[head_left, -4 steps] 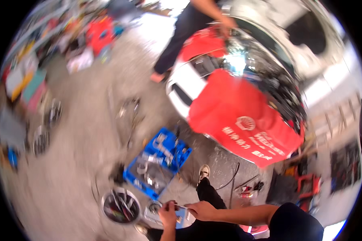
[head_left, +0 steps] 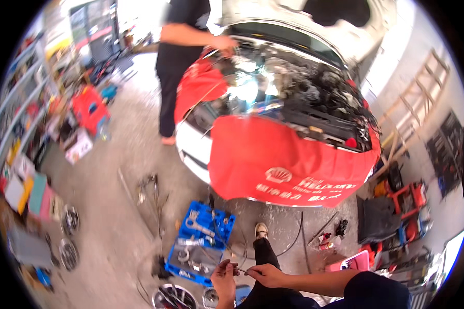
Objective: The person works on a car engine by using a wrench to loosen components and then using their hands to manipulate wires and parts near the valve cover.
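- Above the floor (head_left: pixel 105 211), between both hands: a thin rod (head_left: pixel 242 270), its long axis running left to right, right end slightly nearer the person.
- Left hand (head_left: pixel 222 282) and right hand (head_left: pixel 267 276) both pinch it.
- Open blue case (head_left: pixel 186 275): wrench (head_left: pixel 197 225), other tools inside.
- By its near left edge, round basin (head_left: pixel 175 286): long tools.

White lettering (head_left: pixel 300 196), white emblem (head_left: pixel 278 175), both on red cover (head_left: pixel 247 144)
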`<action>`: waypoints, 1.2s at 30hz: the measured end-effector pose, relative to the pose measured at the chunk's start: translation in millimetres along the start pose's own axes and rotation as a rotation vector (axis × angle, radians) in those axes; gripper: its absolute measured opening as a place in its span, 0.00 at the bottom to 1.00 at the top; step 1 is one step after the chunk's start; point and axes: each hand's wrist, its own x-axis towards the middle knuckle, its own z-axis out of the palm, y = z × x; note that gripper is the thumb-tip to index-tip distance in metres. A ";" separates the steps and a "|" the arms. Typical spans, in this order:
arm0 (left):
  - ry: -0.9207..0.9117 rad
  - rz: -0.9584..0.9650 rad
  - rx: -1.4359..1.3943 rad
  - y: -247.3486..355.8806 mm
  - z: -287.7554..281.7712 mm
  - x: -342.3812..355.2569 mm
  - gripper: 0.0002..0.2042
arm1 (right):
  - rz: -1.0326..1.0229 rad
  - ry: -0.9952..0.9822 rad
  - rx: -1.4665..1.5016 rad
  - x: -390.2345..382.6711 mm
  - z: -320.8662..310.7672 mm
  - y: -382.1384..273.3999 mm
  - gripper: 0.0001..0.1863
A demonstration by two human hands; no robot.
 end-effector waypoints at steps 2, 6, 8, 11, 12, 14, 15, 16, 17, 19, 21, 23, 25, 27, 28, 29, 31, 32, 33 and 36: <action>-0.127 0.120 0.237 4.5 8.9 94.4 0.11 | -0.102 0.139 0.498 80.1 2.0 35.8 0.13; -0.085 0.090 0.593 -8.3 90.6 197.3 0.11 | -0.139 0.221 1.049 173.7 -17.3 89.1 0.10; -0.055 0.003 0.679 -13.8 138.8 235.1 0.11 | -0.194 0.615 0.726 187.3 -65.6 106.4 0.07; -0.314 -0.033 0.982 -27.8 195.7 294.6 0.11 | -0.210 0.698 0.815 225.8 -109.2 145.6 0.06; -0.405 0.002 0.938 -32.1 210.4 313.3 0.10 | -0.183 0.735 0.692 233.3 -129.2 152.4 0.07; -0.529 0.036 0.963 -28.3 249.9 339.2 0.09 | -0.177 0.723 0.753 248.5 -159.1 162.4 0.06; -0.529 0.025 0.970 -23.6 265.9 353.0 0.09 | -0.190 0.717 0.795 254.7 -175.6 165.6 0.06; -0.571 -0.006 0.984 -19.8 279.3 367.0 0.09 | -0.178 0.717 0.806 258.4 -192.2 165.1 0.06; -0.617 -0.036 0.993 -19.2 292.2 380.7 0.08 | -0.172 0.622 0.901 261.9 -209.6 163.3 0.06; -0.629 -0.046 0.981 -20.6 323.1 406.9 0.07 | -0.153 0.533 1.006 276.9 -241.6 167.2 0.06; -0.685 0.021 1.088 -23.0 354.2 433.0 0.07 | -0.184 0.502 0.952 295.6 -267.1 171.9 0.08; -0.631 -0.054 0.987 -38.4 373.6 457.3 0.07 | -0.114 0.576 0.934 314.2 -297.0 174.9 0.08; -0.644 0.138 1.017 -50.8 397.2 487.8 0.10 | -0.029 0.612 0.932 340.0 -317.2 184.6 0.08; -0.654 0.198 1.069 -60.5 429.9 510.9 0.11 | -0.010 0.826 0.705 371.2 -347.4 204.3 0.07; -0.655 0.289 1.122 -63.0 446.0 525.2 0.13 | 0.003 0.899 0.659 389.0 -363.2 211.0 0.07; -0.650 0.314 1.177 -64.6 451.6 551.6 0.16 | 0.001 0.965 0.616 409.6 -379.4 211.3 0.06; -0.659 0.476 1.162 -68.9 476.8 595.5 0.14 | -0.064 1.113 0.520 458.7 -407.6 225.8 0.07; -0.624 0.496 1.146 -79.1 485.0 620.5 0.15 | -0.036 1.132 0.546 481.7 -421.6 240.0 0.07; -0.575 0.522 1.141 -89.8 488.2 647.1 0.15 | -0.019 1.143 0.581 506.2 -433.2 252.2 0.08; -0.452 0.480 1.379 -119.5 511.2 705.5 0.20 | 0.165 1.108 0.541 555.6 -464.2 295.3 0.10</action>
